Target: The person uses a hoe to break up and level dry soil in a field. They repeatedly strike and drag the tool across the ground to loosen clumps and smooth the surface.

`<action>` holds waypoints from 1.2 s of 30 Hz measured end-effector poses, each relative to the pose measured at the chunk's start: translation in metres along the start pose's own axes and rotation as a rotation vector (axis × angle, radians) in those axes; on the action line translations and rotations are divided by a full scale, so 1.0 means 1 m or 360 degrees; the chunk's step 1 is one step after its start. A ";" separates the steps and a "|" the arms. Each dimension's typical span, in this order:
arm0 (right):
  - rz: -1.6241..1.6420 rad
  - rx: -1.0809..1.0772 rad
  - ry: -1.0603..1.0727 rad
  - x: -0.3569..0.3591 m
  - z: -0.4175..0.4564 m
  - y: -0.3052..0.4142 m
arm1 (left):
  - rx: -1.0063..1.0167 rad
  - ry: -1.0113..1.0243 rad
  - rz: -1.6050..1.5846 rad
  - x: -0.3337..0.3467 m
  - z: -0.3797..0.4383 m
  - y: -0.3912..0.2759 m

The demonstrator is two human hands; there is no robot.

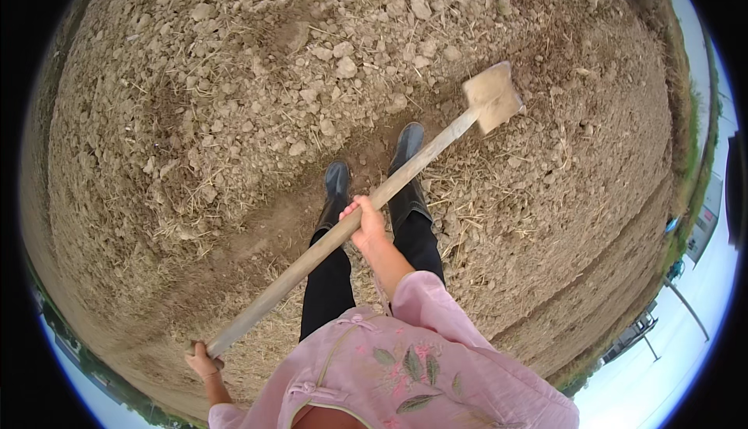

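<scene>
A shovel with a long wooden handle [298, 268] lies slantwise across my body. Its flat, soil-coated blade [494, 97] is at the upper right, over or against the soil; I cannot tell whether it touches. My right hand [369, 224] is wrapped around the middle of the handle, in front of my legs. Farther down to the left, my left hand [203, 362] grips the handle near its end. Loose, cloddy earth [345, 66] mixed with dry straw spreads in front of my feet and around the blade.
My dark boots [337, 180] stand on a strip of smoother, trodden soil [263, 221]. A shallow furrow [584, 277] runs along the right side. Grass [692, 131] borders the field at the far right, with a building [705, 218] and a pole [686, 309] beyond.
</scene>
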State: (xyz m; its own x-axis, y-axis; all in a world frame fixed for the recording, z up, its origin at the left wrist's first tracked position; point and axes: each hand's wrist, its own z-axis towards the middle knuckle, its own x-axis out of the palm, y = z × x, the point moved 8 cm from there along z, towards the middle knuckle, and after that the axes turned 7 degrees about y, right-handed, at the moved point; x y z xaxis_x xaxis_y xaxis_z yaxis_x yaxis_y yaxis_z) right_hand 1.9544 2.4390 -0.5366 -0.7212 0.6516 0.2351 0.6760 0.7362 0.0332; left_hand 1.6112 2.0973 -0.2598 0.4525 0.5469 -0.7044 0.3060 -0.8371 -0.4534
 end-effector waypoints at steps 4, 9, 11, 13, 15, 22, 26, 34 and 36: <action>0.0132 0.0275 -0.0021 -0.032 0.005 -0.070 | 0.0234 -0.0113 0.0217 -0.057 0.008 -0.016; 0.0193 0.0301 0.0029 -0.024 0.032 -0.061 | 0.0087 -0.0140 0.0173 -0.036 0.018 -0.025; 0.0060 0.0241 0.0046 -0.017 0.056 -0.020 | 0.0119 -0.0163 0.0239 0.006 0.011 -0.020; -0.0203 0.0034 -0.0146 -0.038 0.099 0.069 | -0.0024 -0.0149 0.0189 0.099 -0.004 -0.019; -0.0265 -0.0074 -0.0173 -0.056 0.133 0.174 | -0.0169 -0.0097 -0.0258 0.212 -0.040 -0.026; -0.0321 -0.0397 -0.0150 -0.032 0.128 0.410 | -0.0061 0.0447 -0.0384 0.387 -0.136 -0.120; -0.0142 -0.0425 -0.0069 -0.016 0.089 0.418 | 0.0181 0.0477 -0.0283 0.379 -0.144 -0.163; 0.0496 -0.0843 0.0260 -0.053 -0.017 0.501 | 0.1071 0.0731 -0.0026 0.400 -0.187 -0.284; 0.0385 -0.0851 0.0245 -0.055 -0.016 0.490 | 0.1024 0.0691 -0.0003 0.403 -0.163 -0.277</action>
State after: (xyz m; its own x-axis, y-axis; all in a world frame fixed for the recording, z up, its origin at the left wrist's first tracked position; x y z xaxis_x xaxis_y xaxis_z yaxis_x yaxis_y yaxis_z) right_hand 2.3281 2.7608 -0.5173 -0.5342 0.7258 0.4333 0.8293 0.3505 0.4352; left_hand 1.8456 2.5512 -0.3287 0.7809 0.3922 -0.4862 -0.1792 -0.6049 -0.7758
